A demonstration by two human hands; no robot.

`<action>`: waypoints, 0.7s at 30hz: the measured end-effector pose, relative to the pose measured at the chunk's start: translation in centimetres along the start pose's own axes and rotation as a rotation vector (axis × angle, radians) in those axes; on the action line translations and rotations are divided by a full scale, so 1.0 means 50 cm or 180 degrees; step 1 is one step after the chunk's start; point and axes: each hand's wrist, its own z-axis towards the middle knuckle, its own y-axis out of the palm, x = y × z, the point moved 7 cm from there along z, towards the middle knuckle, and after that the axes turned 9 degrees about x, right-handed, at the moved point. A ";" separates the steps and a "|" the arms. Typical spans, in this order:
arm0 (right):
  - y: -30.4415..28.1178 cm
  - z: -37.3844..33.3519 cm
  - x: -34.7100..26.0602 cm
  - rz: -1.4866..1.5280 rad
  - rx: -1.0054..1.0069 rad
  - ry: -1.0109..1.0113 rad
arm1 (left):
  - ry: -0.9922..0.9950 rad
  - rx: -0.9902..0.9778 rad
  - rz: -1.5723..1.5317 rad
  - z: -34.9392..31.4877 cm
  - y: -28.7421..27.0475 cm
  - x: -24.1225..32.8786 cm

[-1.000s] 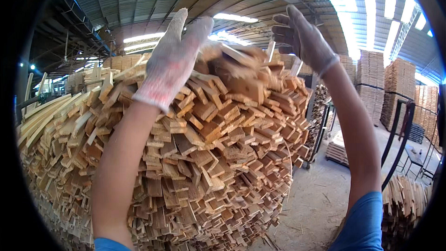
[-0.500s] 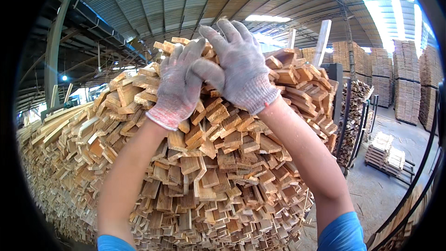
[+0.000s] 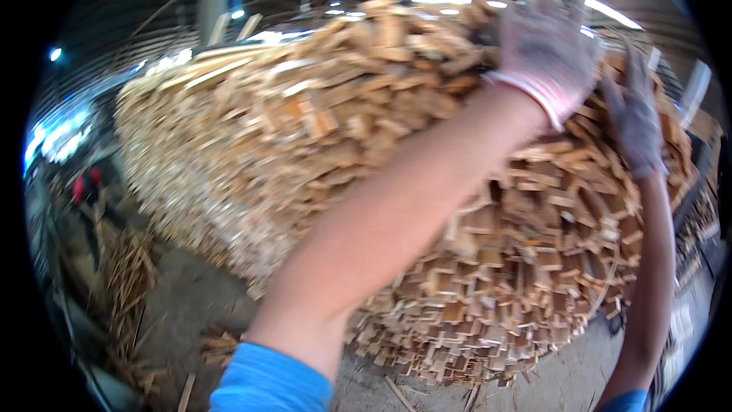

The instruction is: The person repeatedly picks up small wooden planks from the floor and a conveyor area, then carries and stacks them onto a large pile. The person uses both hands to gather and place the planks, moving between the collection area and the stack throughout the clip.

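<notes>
My left hand (image 3: 543, 53), in a grey knitted glove with a pinkish cuff, lies at the top right of a big stack of wooden slats (image 3: 427, 137). Its fingers stretch upward, smeared by motion, with no slat visible in them. Further right, my right hand (image 3: 637, 123) wears a matching glove. Its fingers are apart and point up along the board ends, holding nothing that I can see. The cut ends of the slats face me, unevenly stacked. Whether the palms touch the wood cannot be made out.
Loose wood strips (image 3: 131, 278) lie on the floor at the left, with scraps (image 3: 221, 345) nearer the stack. A person in red (image 3: 86, 185) is at the far left. An upright pale board (image 3: 695, 91) and a dark post (image 3: 692, 175) stand at the stack's right end.
The view has swung left, showing more of the stack and the floor. My hands, close together before, are now apart, the right one lower beside the left.
</notes>
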 end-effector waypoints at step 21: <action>-0.516 -1.571 -0.952 0.3165 -0.7431 -0.1305 | -0.7111 -0.2679 0.2761 -1.384 -1.790 0.256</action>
